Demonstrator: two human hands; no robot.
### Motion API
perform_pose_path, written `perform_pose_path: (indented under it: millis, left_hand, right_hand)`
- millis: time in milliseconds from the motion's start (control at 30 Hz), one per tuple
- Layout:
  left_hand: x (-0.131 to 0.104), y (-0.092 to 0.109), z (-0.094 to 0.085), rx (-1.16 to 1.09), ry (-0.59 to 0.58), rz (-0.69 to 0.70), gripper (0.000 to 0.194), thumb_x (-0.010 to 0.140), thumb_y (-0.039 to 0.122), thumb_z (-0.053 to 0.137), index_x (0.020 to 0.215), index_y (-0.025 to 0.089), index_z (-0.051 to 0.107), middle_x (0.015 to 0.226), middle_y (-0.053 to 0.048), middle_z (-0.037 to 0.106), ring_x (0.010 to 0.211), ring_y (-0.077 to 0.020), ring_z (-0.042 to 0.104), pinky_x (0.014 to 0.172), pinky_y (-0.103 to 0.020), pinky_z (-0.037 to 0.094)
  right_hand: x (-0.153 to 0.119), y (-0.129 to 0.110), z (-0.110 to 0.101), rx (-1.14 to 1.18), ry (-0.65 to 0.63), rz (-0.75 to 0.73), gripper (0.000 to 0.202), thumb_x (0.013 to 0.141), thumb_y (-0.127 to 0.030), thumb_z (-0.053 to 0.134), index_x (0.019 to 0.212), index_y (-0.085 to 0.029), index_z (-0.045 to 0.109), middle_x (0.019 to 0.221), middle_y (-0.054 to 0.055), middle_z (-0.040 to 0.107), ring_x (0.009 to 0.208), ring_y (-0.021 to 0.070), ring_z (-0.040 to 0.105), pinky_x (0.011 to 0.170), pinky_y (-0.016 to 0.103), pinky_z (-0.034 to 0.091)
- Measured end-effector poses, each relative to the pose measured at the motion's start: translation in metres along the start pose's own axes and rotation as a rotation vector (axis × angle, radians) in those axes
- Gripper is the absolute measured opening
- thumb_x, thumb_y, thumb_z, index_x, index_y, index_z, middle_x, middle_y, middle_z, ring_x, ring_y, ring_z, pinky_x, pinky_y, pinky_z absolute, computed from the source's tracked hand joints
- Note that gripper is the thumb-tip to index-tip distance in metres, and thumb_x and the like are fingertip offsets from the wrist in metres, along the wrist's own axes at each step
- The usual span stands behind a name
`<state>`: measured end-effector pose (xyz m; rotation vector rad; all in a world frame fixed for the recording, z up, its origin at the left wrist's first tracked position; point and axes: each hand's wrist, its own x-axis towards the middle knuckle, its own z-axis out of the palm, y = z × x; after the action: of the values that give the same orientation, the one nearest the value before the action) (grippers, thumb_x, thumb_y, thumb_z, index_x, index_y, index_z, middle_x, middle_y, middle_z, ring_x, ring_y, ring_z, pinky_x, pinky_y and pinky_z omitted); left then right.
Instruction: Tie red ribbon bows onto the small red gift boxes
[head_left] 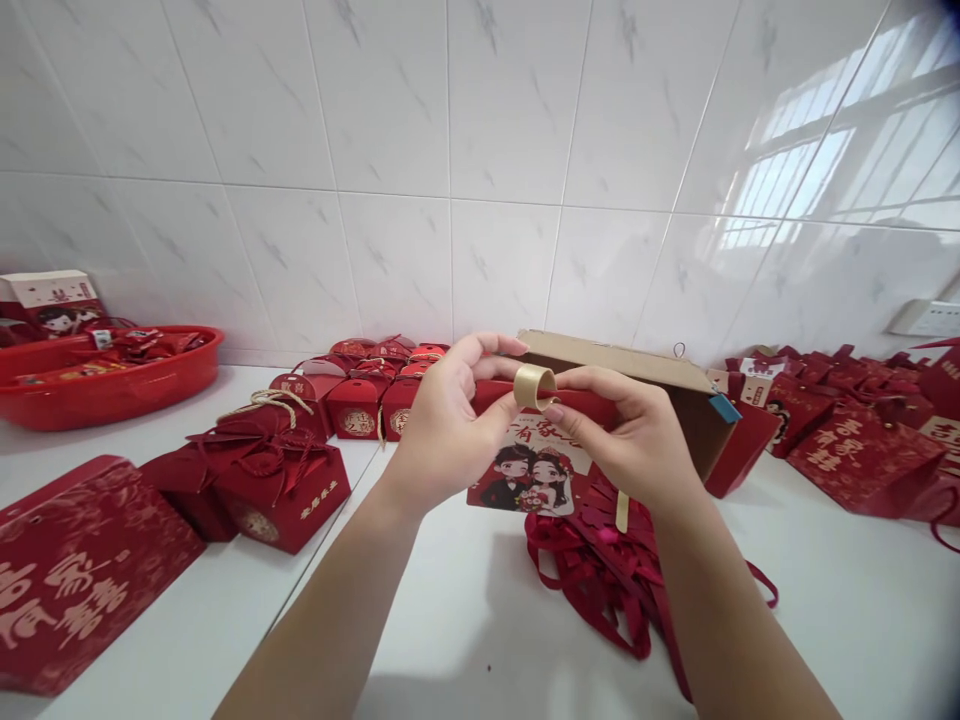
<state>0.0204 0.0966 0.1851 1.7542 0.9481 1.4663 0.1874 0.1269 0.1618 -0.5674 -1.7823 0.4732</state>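
Observation:
A gold ribbon (529, 388) is curled into a small loop between my two hands. My left hand (461, 415) pinches it from the left with thumb and fingers, while my right hand (619, 415) grips its right side between thumb and forefinger. Just below and behind the loop is a red and cream gift box (525, 480) printed with a cartoon bridal couple. Its upper part is partly covered by my hands, so I cannot tell how the ribbon meets it. A strip of gold ribbon (622, 512) shows beneath my right hand. Dark red ribbons (592, 580) lie heaped under it.
An open cardboard carton (622, 352) lies behind my hands. Tied red gift boxes (281, 490) stand at left, with a flat red box (82, 570) nearer. A red plastic basin (112, 395) holds small packets. More red gift bags (862, 450) crowd the right, before a tiled wall (502, 120).

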Motion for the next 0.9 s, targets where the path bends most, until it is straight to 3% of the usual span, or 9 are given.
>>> perform_pose_path:
  millis: [267,500,600,667,733,833,900]
  left_hand:
    - [-0.001,-0.002,0.003,0.025,0.018,0.043,0.025,0.081,0.018,0.062,0.105,0.018,0.055,0.103,-0.007,0.068,0.088,-0.0172,0.065,0.074,-0.027,0.055]
    - [0.003,-0.003,0.005,0.056,0.053,0.035,0.018,0.08,0.015,0.062,0.097,0.016,0.057,0.089,-0.004,0.067,0.085,-0.0163,0.064,0.072,-0.026,0.054]
    - [0.001,0.002,-0.001,0.115,0.017,0.06,0.024,0.08,0.015,0.063,0.103,0.018,0.057,0.094,-0.004,0.068,0.09,-0.0178,0.065,0.079,-0.03,0.055]
    - [-0.003,0.008,-0.01,0.16,0.034,0.144,0.036,0.079,0.014,0.065,0.113,0.021,0.055,0.107,-0.005,0.067,0.101,-0.0192,0.063,0.089,-0.034,0.053]
    - [-0.007,0.014,-0.021,0.185,0.135,0.26,0.046,0.077,0.013,0.067,0.119,0.023,0.053,0.116,-0.005,0.064,0.108,-0.0192,0.06,0.094,-0.035,0.051]
    - [-0.011,0.023,-0.037,0.193,0.307,0.422,0.044,0.074,0.007,0.069,0.115,0.02,0.058,0.11,-0.006,0.066,0.102,-0.0189,0.063,0.089,-0.034,0.053]
    - [-0.012,0.026,-0.045,0.166,0.376,0.518,0.039,0.072,0.003,0.069,0.109,0.016,0.062,0.101,-0.007,0.068,0.097,-0.0204,0.065,0.087,-0.036,0.054]
  right_hand:
    - [-0.001,0.0,-0.001,-0.148,-0.004,0.003,0.008,0.081,-0.025,0.065,0.083,-0.018,0.063,0.079,0.003,0.066,0.07,0.0152,0.06,0.061,0.028,0.049]
    - [0.002,-0.002,0.001,-0.246,0.003,-0.066,0.008,0.081,-0.021,0.062,0.075,-0.018,0.058,0.077,0.003,0.062,0.071,0.0149,0.057,0.061,0.027,0.045]
    - [0.0,-0.004,-0.003,-0.266,0.026,-0.035,0.007,0.081,-0.023,0.063,0.076,-0.018,0.06,0.08,0.003,0.064,0.074,0.0156,0.059,0.065,0.028,0.047]
    - [-0.005,-0.004,-0.016,-0.285,0.085,0.046,0.009,0.08,-0.027,0.065,0.079,-0.018,0.062,0.081,0.003,0.066,0.074,0.0166,0.061,0.065,0.029,0.048]
    - [-0.014,-0.002,-0.038,-0.296,0.176,0.195,0.017,0.077,-0.034,0.067,0.082,-0.019,0.065,0.077,0.003,0.067,0.068,0.0173,0.062,0.059,0.029,0.048]
    - [-0.036,0.005,-0.089,-0.371,0.356,0.457,0.031,0.068,-0.044,0.072,0.085,-0.019,0.067,0.071,0.003,0.067,0.057,0.018,0.061,0.049,0.029,0.046]
    - [-0.054,0.013,-0.13,-0.57,0.526,0.59,0.035,0.062,-0.048,0.074,0.082,-0.019,0.069,0.067,0.004,0.066,0.053,0.0184,0.058,0.047,0.03,0.042]
